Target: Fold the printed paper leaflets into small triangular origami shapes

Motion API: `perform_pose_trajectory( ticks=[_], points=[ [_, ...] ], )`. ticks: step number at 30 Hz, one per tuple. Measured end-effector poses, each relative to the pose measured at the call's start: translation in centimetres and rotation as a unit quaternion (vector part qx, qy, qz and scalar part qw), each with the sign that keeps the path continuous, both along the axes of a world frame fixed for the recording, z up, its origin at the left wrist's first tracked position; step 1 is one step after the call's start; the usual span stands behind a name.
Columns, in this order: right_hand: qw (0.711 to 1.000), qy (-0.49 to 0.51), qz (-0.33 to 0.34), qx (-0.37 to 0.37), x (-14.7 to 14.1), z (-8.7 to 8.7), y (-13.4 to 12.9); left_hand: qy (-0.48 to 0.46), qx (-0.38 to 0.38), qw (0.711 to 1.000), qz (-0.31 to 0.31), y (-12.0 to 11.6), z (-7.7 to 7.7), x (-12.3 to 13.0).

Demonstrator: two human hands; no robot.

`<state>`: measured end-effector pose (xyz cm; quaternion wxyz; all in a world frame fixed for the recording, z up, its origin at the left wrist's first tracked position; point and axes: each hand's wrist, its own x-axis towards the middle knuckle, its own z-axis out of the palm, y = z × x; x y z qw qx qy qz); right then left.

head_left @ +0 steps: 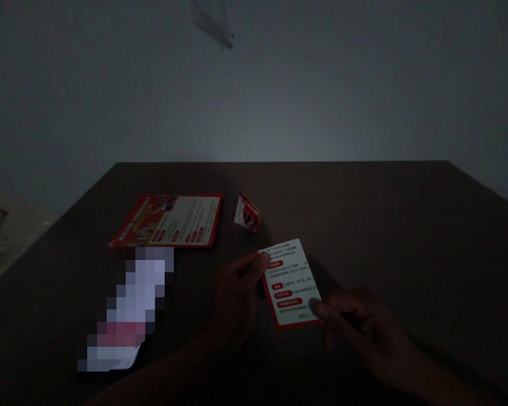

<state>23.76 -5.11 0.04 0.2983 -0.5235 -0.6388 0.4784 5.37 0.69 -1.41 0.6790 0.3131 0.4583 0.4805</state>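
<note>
A folded piece of a printed leaflet (291,290), white with red labels and a red edge, is held up over the dark table. My left hand (239,296) pinches its upper left corner, thumb on top. At its lower right corner, my right hand (359,321) grips it between thumb and fingers. Just beyond the leaflet, a small folded red and white paper shape (248,213) stands on the table. To the left lies a flat stack of red and white leaflets (190,220).
A lit, pixelated object that looks like a phone (131,310) lies on the table left of my left forearm. The dark wooden table (342,197) reaches back to a grey wall (322,84). Something pale lies beyond the table's left side.
</note>
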Motion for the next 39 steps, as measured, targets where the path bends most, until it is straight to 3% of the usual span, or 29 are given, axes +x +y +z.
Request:
perform_pose_trajectory(
  ticks=[4, 9, 13, 17, 23, 29, 35, 39],
  points=[
    [0.998, 0.055, -0.017, -0.013, 0.3, -0.3, 0.4, 0.020, 0.007, 1.000, 0.000, 0.0, -0.6, -0.1],
    [0.983, 0.150, -0.101, -0.041, 0.9, -0.9, 0.7, 0.020, 0.064, 0.998, -0.018, -0.1, -1.0, -0.2],
    [0.945, 0.272, -0.137, -0.116, 1.6, -1.5, 1.1, -0.031, 0.108, 0.994, 0.001, 0.0, -0.8, 0.0],
    [0.903, 0.350, -0.162, -0.190, 1.7, -1.4, 1.6, -0.018, 0.106, 0.994, -0.015, 0.2, -0.8, -0.1],
    [0.857, 0.404, -0.185, -0.261, 1.5, -0.2, 1.9, 0.001, 0.104, 0.993, -0.051, 0.1, -1.0, -0.2],
    [0.810, 0.447, -0.186, -0.331, 1.8, -0.3, 2.1, -0.001, 0.121, 0.991, -0.055, 0.0, -1.2, 0.0],
    [0.781, 0.472, -0.173, -0.372, 1.8, 0.2, 2.0, 0.028, 0.200, 0.976, -0.086, 0.2, -1.3, -0.2],
    [0.781, 0.469, -0.171, -0.375, 1.9, -0.2, 1.9, 0.048, 0.204, 0.968, -0.139, 0.0, -0.6, -0.2]
  ],
)
